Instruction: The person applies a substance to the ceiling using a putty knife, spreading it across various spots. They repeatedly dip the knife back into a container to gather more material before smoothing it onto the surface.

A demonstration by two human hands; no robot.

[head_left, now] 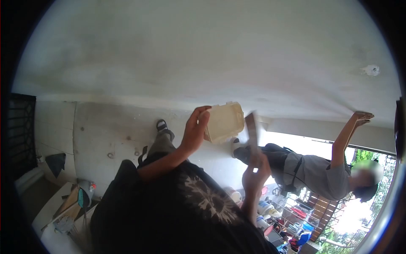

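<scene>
Container [225, 122], cream-coloured and box-shaped with rounded corners, sits high in the middle of the view, raised against the pale ceiling [203, 51]. It appears to be thin moulded plastic or foam: judged light, moderately stiff, with walls that may flex or dent under a hard squeeze. Its surface looks matt and slightly soiled, so slip is judged low. The sound place to take hold is the side wall near a corner, where the shape is stiffest.

The left hand [194, 131] holds the container at its left side. The grip is clamped on it, thumb over the upper edge and fingers wrapped behind the wall; the fingertips on the far face are hidden.

The right hand [256, 169] is lower and to the right, closed around the handle of a flat blade [251, 129], likely a scraper or putty knife. The blade points up and its tip lies just beside the container's right edge; contact cannot be confirmed.

A second person [313, 169] in grey stands far right, one hand [363, 117] pressed flat against the ceiling, well apart from the container.
</scene>
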